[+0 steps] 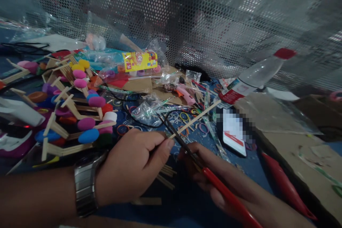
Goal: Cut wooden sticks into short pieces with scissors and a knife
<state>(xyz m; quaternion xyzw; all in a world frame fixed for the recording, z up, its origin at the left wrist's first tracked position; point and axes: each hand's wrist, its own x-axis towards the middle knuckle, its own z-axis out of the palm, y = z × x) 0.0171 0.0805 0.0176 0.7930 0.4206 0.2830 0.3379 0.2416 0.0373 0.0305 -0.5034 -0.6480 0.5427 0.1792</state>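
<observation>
My left hand (pixel 136 164), with a metal watch (pixel 86 185) on its wrist, pinches one end of a thin wooden stick (pixel 199 117) between thumb and finger. The stick slants up and away to the right. My right hand (pixel 213 174) grips red-handled scissors (pixel 224 192). Their dark blades cross the stick just beyond my left fingertips; whether they touch it, I cannot tell. Below my left hand lie several loose wooden sticks (pixel 167 176) and a short flat piece of wood (pixel 146 201).
Stick constructions with coloured foam eggs (pixel 88 136) crowd the left. A yellow-labelled package (pixel 140 61), pink glue gun (pixel 185 94) and rubber bands (pixel 184 115) lie behind. At right are a phone (pixel 233 131), tilted bottle (pixel 248 80) and red tapered object (pixel 288 187). Perforated metal (pixel 176 17) stands behind.
</observation>
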